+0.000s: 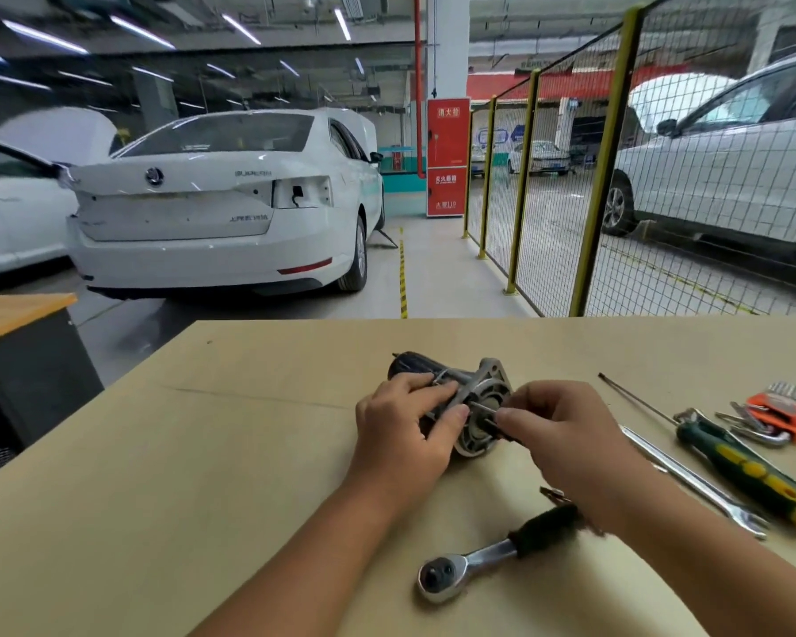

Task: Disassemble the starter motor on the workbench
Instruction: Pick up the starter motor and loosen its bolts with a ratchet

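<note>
The starter motor (479, 383) lies on its side in the middle of the wooden workbench (203, 452), dark body pointing away, silver nose housing facing me. My left hand (400, 434) grips the motor's body from the left, thumb against the housing rim. My right hand (566, 434) pinches a thin metal pin or bolt (483, 409) that sticks out of the housing face. Part of the housing is hidden behind both hands.
A ratchet wrench (483, 558) lies near my right forearm. To the right are a long spanner (695, 480), a green-and-yellow screwdriver (750, 471) and an orange hex key set (777, 416). Beyond the bench stand a white car (221, 209) and a yellow mesh fence (570, 177).
</note>
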A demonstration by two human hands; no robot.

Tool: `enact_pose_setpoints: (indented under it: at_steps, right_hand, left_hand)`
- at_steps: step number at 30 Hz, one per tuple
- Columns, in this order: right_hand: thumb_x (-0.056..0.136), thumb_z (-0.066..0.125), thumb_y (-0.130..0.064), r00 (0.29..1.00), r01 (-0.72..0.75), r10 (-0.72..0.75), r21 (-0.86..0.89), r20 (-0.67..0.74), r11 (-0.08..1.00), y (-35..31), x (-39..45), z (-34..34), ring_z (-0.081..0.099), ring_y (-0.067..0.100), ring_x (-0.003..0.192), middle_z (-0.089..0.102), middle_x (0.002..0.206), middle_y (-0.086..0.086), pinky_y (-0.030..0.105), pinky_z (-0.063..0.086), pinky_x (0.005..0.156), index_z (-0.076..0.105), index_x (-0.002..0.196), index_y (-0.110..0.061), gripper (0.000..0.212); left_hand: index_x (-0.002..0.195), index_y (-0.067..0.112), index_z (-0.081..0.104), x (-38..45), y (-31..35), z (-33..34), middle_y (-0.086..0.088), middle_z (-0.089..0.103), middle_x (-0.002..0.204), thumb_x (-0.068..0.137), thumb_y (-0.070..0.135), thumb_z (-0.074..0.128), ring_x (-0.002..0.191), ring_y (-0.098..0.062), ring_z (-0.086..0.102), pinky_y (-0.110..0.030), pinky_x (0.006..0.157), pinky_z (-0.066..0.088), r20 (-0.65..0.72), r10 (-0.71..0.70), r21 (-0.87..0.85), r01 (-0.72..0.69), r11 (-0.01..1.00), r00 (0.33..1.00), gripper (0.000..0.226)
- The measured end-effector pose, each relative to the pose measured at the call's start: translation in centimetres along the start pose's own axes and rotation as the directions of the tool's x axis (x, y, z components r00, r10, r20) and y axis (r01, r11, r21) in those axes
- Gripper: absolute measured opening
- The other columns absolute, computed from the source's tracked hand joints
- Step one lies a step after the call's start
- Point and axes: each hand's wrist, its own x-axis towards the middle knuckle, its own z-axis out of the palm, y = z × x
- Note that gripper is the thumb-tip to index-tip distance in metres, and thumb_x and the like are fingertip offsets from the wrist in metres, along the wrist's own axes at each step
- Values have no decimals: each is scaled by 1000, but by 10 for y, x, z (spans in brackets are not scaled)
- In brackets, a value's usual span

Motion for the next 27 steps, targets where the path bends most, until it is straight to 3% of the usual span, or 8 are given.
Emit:
enact_pose_setpoints:
  at_steps: [3,6,8,11,15,20,23,27]
  right_hand:
    - [88,72,-16,986,165,-164,-222,24,961,0,8,-5,41,4,43,57,51,1,23,34,46,71,66,-14,22]
    - [87,72,-17,983,182,-184,-236,13,955,1,8,-2,39,5,40,54,47,-2,19,30,43,71,65,-16,22]
    - [86,71,-12,994,100,-105,-125,-36,987,3,6,2,35,7,39,48,44,-3,23,28,41,72,65,-13,20]
    - [85,64,1,986,-140,160,310,-40,940,7,-1,9,29,15,39,41,49,4,22,23,43,70,66,-6,21]
    - [89,64,3,963,-223,270,614,17,757,0,-13,21,39,20,41,49,60,15,26,29,42,66,88,7,4]
    - [91,71,-25,944,-249,325,754,49,609,-4,-31,27,54,21,42,64,67,18,25,44,39,68,91,0,25]
    - [95,63,-46,952,-246,307,649,21,719,-1,-39,30,52,25,37,63,62,20,26,41,37,62,83,-2,46]
    - [102,51,-46,979,-146,190,401,-73,904,2,-35,29,52,28,35,63,56,18,26,39,36,57,74,-4,51]
  left_hand:
    - [122,19,77,1,-3,1,-2,70,125,84,42,65,119,-17,64,-46,105,48,6,9,12,-9,1000,1000,45]
    - [129,27,72,-3,-1,3,-4,64,134,88,40,62,121,-23,60,-49,103,48,-8,113,160,-111,981,994,44]
    - [132,35,68,-7,5,8,-5,56,143,91,38,60,122,-28,56,-47,98,45,-3,288,299,-274,914,958,42]
    - [120,31,74,-8,8,15,-2,62,136,93,29,59,116,-31,60,-50,87,51,16,458,348,-434,831,889,32]
    - [103,25,77,1,3,14,0,69,123,88,16,73,96,-31,64,-48,71,54,7,470,400,-433,808,882,18]
    - [90,19,75,2,0,18,1,71,111,82,9,78,81,-31,62,-45,62,54,-63,473,407,-410,816,879,13]
    - [88,16,73,3,-2,21,1,71,109,79,6,80,78,-30,59,-44,58,53,-72,451,433,-380,817,889,16]
    - [94,18,73,3,-5,22,1,70,111,82,10,78,89,-30,61,-46,67,53,-72,431,416,-366,832,899,15]
